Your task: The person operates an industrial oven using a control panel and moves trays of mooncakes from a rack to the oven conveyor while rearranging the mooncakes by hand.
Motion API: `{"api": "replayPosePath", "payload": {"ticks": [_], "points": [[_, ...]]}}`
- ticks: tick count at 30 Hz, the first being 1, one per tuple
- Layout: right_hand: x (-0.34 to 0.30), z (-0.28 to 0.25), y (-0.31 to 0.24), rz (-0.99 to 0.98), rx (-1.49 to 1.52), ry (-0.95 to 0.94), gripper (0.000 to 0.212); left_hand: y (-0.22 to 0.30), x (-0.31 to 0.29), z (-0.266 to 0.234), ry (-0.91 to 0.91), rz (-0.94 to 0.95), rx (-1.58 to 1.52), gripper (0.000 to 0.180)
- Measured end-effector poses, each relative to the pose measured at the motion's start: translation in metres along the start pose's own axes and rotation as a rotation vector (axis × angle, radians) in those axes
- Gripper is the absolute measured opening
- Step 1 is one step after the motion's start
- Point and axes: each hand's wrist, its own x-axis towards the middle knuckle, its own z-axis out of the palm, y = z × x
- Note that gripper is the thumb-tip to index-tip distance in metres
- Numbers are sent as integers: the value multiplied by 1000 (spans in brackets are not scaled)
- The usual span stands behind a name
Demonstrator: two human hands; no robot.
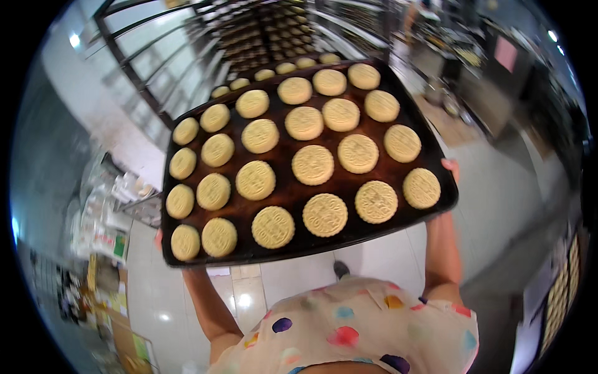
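A dark baking tray (pixel 283 182) fills the middle of the view, held out in front of my body and slightly tilted. Rows of round, pale yellow mooncakes (pixel 313 165) with patterned tops lie spaced apart on it. At the tray's left edge, my left hand (pixel 159 240) grips the side; the tray hides most of its fingers. My right hand (pixel 451 167) holds the right edge, its fingertips showing over the rim. Just beyond the tray's far edge stands a tall metal rack (pixel 129 70), with more mooncakes on trays in it.
A steel bench with equipment (pixel 498 68) stands at the far right. On the left are a pale wall (pixel 81 87) and white bags (pixel 93 224). Another tray of mooncakes (pixel 560 293) sits at the lower right. Glossy tiles (pixel 398 249) cover the floor under the tray.
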Motion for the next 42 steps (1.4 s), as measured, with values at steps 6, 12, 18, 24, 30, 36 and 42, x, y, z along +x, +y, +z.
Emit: {"api": "replayPosePath", "payload": {"ticks": [6, 12, 18, 24, 30, 36, 42], "points": [[-181, -2, -21, 112, 108, 153, 59, 58, -125, -22, -186, -202, -208, 64], [-332, -13, -41, -10, 82, 481, 44, 63, -180, 5, -234, -529, -210, 55], [-528, -19, -89, -227, 32, 705, 46, 45, -279, 82, -355, -887, -239, 66], [-732, 21, -165, -545, 38, 850, 50, -16, -371, 220, -481, -1083, -298, 65], [-894, 72, -240, -946, -174, 788, 57, -68, -530, 400, -675, -1292, -454, 62], [-978, 80, -297, -1248, -261, 1042, 61, -114, -651, 546, -922, -1440, -550, 60], [-1006, 51, -342, -1352, -261, 1071, 58, -135, -698, 631, -972, -1606, -560, 55]]}}
